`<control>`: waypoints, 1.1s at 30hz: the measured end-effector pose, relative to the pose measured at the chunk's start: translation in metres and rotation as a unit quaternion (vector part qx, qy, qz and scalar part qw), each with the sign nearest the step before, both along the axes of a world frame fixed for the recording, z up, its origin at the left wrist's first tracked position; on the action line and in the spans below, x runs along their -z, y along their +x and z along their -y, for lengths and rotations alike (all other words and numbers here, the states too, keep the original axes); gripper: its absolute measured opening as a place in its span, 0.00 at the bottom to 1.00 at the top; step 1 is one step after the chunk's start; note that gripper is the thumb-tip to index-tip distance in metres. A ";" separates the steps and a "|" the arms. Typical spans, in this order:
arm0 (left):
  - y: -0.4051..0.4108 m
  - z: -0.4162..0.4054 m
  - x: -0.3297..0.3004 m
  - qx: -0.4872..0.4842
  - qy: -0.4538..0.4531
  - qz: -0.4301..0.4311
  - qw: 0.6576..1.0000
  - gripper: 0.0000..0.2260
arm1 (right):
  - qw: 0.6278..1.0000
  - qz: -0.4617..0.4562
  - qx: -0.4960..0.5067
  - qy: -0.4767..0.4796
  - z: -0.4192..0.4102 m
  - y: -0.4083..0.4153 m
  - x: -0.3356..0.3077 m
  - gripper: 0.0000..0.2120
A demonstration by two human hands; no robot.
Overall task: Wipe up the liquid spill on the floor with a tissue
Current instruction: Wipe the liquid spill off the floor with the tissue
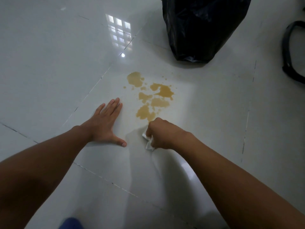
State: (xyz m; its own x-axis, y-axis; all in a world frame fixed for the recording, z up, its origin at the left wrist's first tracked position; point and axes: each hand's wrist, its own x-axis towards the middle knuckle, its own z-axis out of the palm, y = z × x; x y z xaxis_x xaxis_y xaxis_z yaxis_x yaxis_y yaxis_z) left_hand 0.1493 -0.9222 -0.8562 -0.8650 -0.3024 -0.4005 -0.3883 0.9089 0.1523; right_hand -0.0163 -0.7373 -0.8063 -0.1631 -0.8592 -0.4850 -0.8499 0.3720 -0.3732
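Nearest, both bare forearms reach forward from the bottom edge, with a scrap of blue fabric (71,223) low between them, too little showing to name. Left hand (105,123) lies flat on the floor (49,63), palm down, fingers spread and holding nothing, just left of the spill. Right hand (159,133) is closed in a fist, grip clamped on a crumpled white tissue (148,145) that pokes out under the thumb side and sits pressed at floor level. Knuckles touch the near edge of the amber liquid spill (149,95).

Progress: early, by my read. Tissue looks white and dry where visible, and the spill lies as several joined puddles plus small droplets beyond the fist, all wet and unwiped. A faint sheen on the tile near the fist may be a thin film or only a reflection; cannot tell. Nearly all the wiping seems left.

Surface: glossy white floor tiles with thin grout lines, strong glare, likely slick when wet. Farther back a black trash bag (198,28) stands well beyond the spill, handy for the used tissue. A dark curved object (288,50) at the right edge is cut off and unclear. Window reflection (119,33) shows on the far tiles.
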 end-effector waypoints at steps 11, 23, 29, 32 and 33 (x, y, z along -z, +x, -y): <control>0.016 -0.008 0.010 -0.083 -0.001 -0.073 0.994 0.67 | 0.979 0.046 0.164 -0.108 -0.003 0.033 0.014 0.06; 0.014 -0.003 0.014 -0.080 -0.020 -0.080 0.993 0.66 | 0.936 0.043 0.335 -0.101 0.004 0.018 0.024 0.14; 0.017 -0.001 0.019 -0.072 -0.028 -0.098 0.992 0.65 | 0.931 0.061 0.339 -0.118 0.010 0.006 0.023 0.07; 0.015 -0.001 0.019 -0.070 -0.028 -0.097 0.992 0.64 | 0.937 0.050 0.332 -0.098 0.014 0.005 0.021 0.06; 0.015 -0.001 0.020 -0.071 -0.031 -0.099 0.992 0.64 | 0.938 0.046 0.331 -0.095 0.015 0.007 0.021 0.07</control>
State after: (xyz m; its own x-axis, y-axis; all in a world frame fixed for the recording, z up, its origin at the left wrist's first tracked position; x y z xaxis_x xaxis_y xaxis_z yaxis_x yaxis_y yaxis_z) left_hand 0.1648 -0.9208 -0.8759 -0.8717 -0.4456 -0.2040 -0.4812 0.8570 0.1843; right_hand -0.0089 -0.7520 -0.8269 -0.6555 -0.6571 -0.3722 -0.4179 0.7262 -0.5459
